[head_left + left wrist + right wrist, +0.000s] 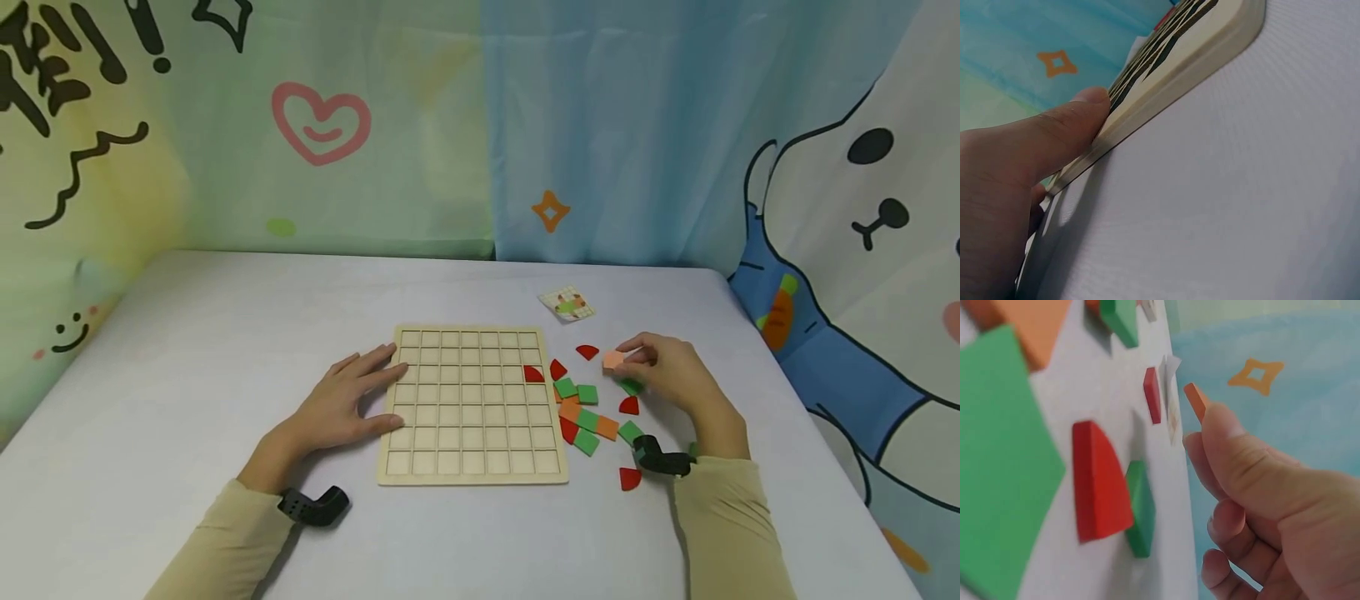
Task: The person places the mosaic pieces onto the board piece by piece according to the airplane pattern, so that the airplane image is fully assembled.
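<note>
Pinching an orange tile (612, 361) between thumb and finger of the right hand (675, 372), just right of the grid board (462, 417)
Resting the left hand (341, 404), fairly spread out, on the board's left edge. Got one red quarter-circle (533, 374) on the board by its right edge, plus loose green and red pieces (587, 395) strewn over the worktop (600, 542) to its right.

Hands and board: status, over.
Left hand on left edge of grid board. Right hand pinching orange tile. One red piece on board. Loose pieces between board and right hand.
</note>
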`<state>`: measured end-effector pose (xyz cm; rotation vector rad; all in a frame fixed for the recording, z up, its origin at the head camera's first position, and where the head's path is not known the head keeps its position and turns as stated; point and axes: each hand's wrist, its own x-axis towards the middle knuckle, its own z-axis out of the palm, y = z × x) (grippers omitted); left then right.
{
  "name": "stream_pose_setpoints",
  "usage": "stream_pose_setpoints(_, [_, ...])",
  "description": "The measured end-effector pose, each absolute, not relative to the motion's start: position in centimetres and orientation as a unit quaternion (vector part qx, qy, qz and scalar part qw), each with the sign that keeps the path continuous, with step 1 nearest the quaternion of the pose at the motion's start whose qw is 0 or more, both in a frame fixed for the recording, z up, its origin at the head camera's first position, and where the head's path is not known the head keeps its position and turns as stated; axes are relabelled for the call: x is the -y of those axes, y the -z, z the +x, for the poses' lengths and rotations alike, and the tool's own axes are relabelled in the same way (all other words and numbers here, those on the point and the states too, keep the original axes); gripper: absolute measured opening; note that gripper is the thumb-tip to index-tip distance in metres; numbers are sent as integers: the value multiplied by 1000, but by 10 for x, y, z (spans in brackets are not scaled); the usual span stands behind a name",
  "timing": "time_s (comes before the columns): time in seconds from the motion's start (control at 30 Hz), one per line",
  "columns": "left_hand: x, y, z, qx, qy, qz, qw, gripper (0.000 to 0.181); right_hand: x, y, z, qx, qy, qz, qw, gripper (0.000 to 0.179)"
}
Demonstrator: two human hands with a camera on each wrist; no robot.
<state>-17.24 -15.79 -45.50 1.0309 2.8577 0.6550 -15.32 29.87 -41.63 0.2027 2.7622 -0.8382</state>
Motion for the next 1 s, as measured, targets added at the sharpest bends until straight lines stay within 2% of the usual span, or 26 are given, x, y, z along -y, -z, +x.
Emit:
stream_pose_setpoints(0.23, [157, 453, -173, -921, -209, 327, 20, 75, -288, 406, -154, -950, 291, 41, 104, 35])
stream_pose_setpoints(0.57, [158, 454, -173, -916, -218, 336, 9, 74, -269, 403, -156, -948, 297, 16, 116, 33])
stream_pose_setpoints(1.0, [157, 453, -171, -919, -211, 332, 13, 74, -235, 405, -153, -944, 294, -73, 130, 26])
